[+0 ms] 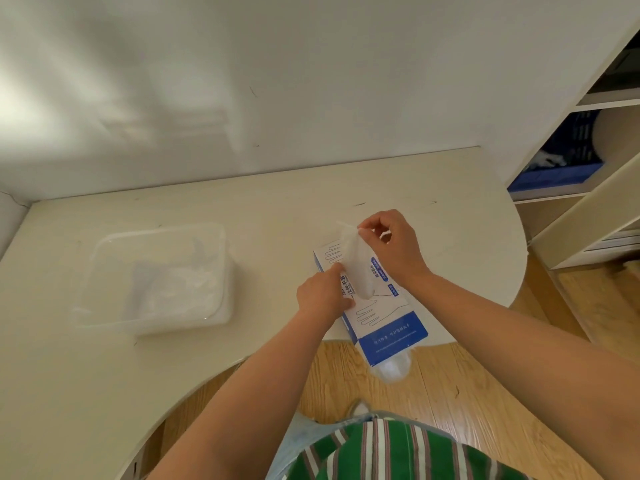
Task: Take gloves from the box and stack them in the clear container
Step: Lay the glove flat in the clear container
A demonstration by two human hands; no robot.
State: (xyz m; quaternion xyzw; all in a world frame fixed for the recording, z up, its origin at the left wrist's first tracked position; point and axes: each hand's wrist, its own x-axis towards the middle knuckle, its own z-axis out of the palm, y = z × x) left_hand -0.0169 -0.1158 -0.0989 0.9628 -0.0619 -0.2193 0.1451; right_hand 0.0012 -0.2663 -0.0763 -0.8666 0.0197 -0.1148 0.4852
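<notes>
**Glove half out, box hanging over the edge**

The cream table [450, 202] curved inward at the person's side, and that cutout looked like the main hazard; the blue-and-white glove box [391, 327] lay with its near end past the edge, above the wooden floor [450, 393], so a hard tug might have dragged it off. The clear container [221, 271] stood well apart to the left with stacked gloves [176, 285] already in it; the carry across was long enough for thin film to flutter or fold and land askew. Loose clear film [394, 368] bulged from the box's near end and could have spilled to the floor.

The right hand [394, 244] pinched the top of a translucent glove [356, 261] between thumb and fingertip, the other fingers curled; the glove stood up from the box's top slot, its lower part not yet out. The left hand [322, 296] sat at the slot, touching the glove; whether it gripped the glove or only steadied the box could not be told. Without a steadying hand, neighbouring gloves would likely have clung and come out together.

The box bore glove outlines, large Chinese characters half hidden by the left hand, blue oval tags and a blue band of white print, all too small to read; no brand was legible.
</notes>
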